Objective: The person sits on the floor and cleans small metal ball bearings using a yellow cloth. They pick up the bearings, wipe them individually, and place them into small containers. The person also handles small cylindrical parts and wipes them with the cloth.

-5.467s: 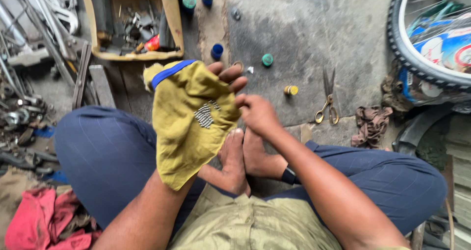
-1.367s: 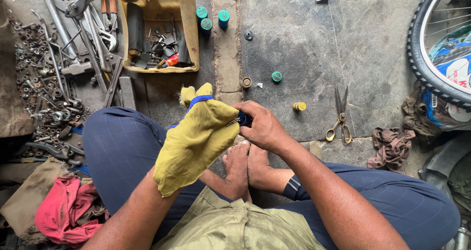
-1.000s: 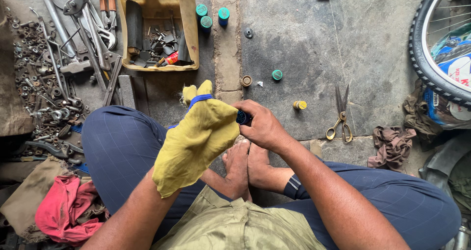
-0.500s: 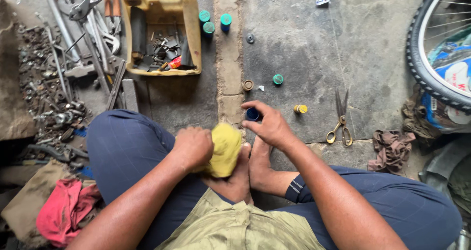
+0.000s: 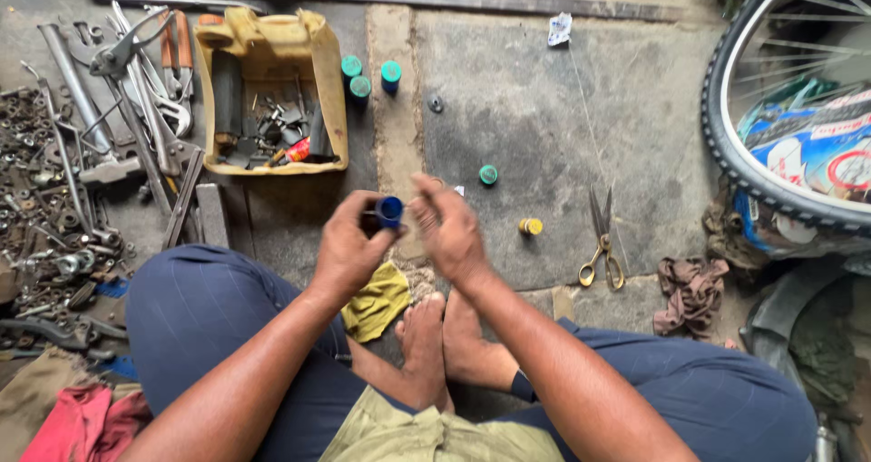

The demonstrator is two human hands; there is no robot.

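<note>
I sit cross-legged on a stone floor. My left hand [image 5: 349, 244] holds a small dark bottle with a blue cap [image 5: 388, 211] in front of me. My right hand [image 5: 449, 226] is right beside it, fingers curled close to the cap, and I cannot tell whether it touches it. A yellow cloth [image 5: 378, 301] lies crumpled on the floor by my feet, below my left hand.
A cut yellow plastic can [image 5: 272, 90] holding small parts stands ahead, with teal-capped bottles [image 5: 363, 77] beside it. Wrenches, pliers and nuts [image 5: 82, 154] lie at left. Scissors [image 5: 601, 240], two small caps, a brown rag [image 5: 689, 290] and a bicycle wheel [image 5: 780, 108] are at right.
The yellow cloth left my left hand and dropped to the floor by my feet. The blue-capped bottle passed from my right hand to my left, and both hands rose.
</note>
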